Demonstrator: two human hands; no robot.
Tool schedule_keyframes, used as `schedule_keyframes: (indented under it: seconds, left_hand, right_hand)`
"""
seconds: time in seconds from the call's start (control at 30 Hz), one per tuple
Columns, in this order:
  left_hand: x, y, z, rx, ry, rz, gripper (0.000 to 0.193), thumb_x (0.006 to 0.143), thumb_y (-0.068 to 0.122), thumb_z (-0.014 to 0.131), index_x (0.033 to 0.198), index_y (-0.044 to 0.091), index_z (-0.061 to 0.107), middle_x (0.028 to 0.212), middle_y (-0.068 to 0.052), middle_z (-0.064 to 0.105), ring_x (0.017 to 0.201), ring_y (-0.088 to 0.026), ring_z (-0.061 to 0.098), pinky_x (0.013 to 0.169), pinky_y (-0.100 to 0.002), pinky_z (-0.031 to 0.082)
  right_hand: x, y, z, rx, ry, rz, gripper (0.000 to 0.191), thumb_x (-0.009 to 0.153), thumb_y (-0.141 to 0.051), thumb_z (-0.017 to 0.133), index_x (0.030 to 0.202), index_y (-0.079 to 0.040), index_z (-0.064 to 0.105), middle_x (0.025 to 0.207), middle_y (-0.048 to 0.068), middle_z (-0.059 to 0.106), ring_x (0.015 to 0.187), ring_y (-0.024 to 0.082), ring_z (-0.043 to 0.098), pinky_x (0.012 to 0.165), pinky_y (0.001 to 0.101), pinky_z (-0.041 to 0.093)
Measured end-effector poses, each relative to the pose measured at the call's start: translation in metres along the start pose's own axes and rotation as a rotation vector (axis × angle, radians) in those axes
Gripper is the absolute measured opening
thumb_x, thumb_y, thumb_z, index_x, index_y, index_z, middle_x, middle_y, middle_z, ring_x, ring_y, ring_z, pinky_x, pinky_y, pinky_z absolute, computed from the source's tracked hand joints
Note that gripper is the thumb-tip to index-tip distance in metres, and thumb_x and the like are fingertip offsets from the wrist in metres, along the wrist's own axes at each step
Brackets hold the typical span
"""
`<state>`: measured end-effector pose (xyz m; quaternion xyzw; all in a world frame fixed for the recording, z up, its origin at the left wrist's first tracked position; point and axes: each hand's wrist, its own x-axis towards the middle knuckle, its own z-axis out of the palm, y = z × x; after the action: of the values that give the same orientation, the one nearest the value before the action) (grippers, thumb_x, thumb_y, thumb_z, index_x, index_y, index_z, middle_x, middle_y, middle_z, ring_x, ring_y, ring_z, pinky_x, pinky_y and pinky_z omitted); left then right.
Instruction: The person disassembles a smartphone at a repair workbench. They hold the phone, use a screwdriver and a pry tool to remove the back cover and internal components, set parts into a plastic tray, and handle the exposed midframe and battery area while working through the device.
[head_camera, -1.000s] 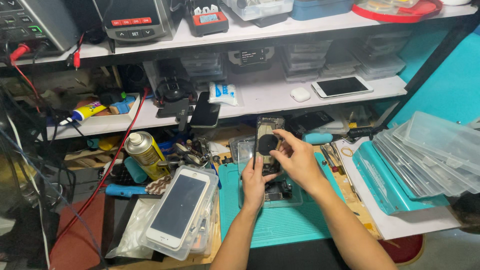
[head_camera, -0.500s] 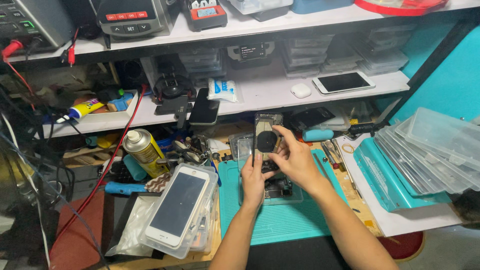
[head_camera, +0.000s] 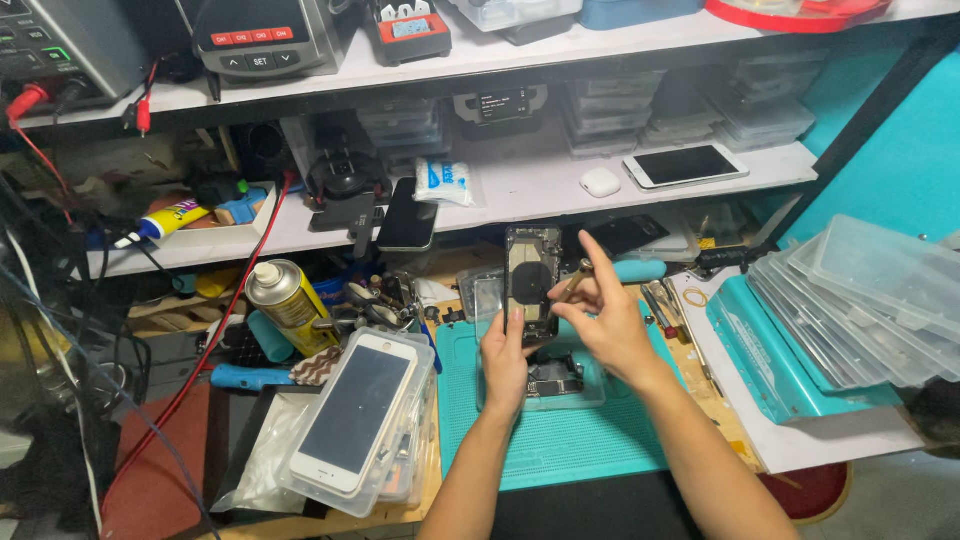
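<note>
Left hand (head_camera: 505, 352) grips opened phone housing (head_camera: 532, 282) upright; right hand (head_camera: 605, 318) pinches what looks like tweezers (head_camera: 568, 284) against it.

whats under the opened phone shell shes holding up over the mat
Under the opened phone shell, held by the left hand, a clear tray with small dark parts sits on the teal mat. Hands cover most of the tray.
</note>
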<state>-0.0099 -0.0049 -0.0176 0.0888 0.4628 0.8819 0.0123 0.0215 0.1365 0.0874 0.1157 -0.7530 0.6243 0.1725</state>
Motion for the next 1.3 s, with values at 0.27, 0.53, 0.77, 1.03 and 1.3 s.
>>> schedule_keyframes:
  seconds: [0.27, 0.53, 0.77, 1.03, 1.3]
  left_hand:
    - [0.001, 0.003, -0.004, 0.089, 0.013, 0.055, 0.035, 0.109, 0.028, 0.051, 0.118, -0.001, 0.067, 0.102, -0.01, 0.075, 0.087, -0.015, 0.072, 0.077, -0.032, 0.06]
    - [0.001, 0.012, -0.001, 0.027, 0.001, 0.016, 0.032, 0.109, 0.028, 0.05, 0.113, -0.001, 0.065, 0.099, -0.01, 0.074, 0.084, -0.015, 0.073, 0.073, -0.033, 0.064]
    - [0.0, 0.012, -0.001, 0.008, 0.024, -0.008, 0.031, 0.107, 0.027, 0.05, 0.113, 0.001, 0.066, 0.098, -0.009, 0.075, 0.083, -0.015, 0.073, 0.07, -0.031, 0.063]
    - [-0.001, 0.019, -0.013, 0.097, 0.06, 0.152, 0.014, 0.1, 0.006, 0.063, 0.109, -0.004, 0.068, 0.1, -0.008, 0.073, 0.085, -0.013, 0.07, 0.076, -0.036, 0.067]
    - [-0.019, 0.036, -0.041, 0.209, 0.052, 0.265, 0.023, 0.103, 0.003, 0.058, 0.125, -0.004, 0.055, 0.117, -0.009, 0.065, 0.102, -0.015, 0.066, 0.09, -0.04, 0.066]
  right_hand:
    - [-0.014, 0.025, -0.013, 0.039, 0.009, 0.036, 0.028, 0.09, 0.002, 0.07, 0.117, 0.002, 0.061, 0.102, 0.012, 0.077, 0.096, 0.015, 0.075, 0.087, 0.0287, 0.06]
    - [-0.025, 0.025, 0.008, -0.087, 0.071, -0.053, 0.017, 0.09, -0.001, 0.07, 0.106, 0.001, 0.063, 0.098, 0.008, 0.079, 0.09, 0.013, 0.077, 0.078, 0.0268, 0.061]
    - [-0.027, 0.028, 0.005, 0.001, 0.106, -0.046, 0.016, 0.093, 0.0, 0.069, 0.108, 0.001, 0.063, 0.102, 0.008, 0.077, 0.09, 0.013, 0.075, 0.079, 0.0265, 0.06]
    - [-0.028, 0.03, -0.025, -0.01, 0.168, -0.022, 0.014, 0.097, -0.001, 0.065, 0.109, 0.0, 0.059, 0.092, 0.004, 0.067, 0.083, 0.01, 0.067, 0.074, 0.026, 0.061]
    - [-0.031, 0.035, -0.024, -0.174, -0.003, 0.13, 0.012, 0.098, -0.009, 0.06, 0.106, -0.002, 0.053, 0.081, 0.007, 0.065, 0.072, 0.015, 0.069, 0.065, 0.03, 0.057]
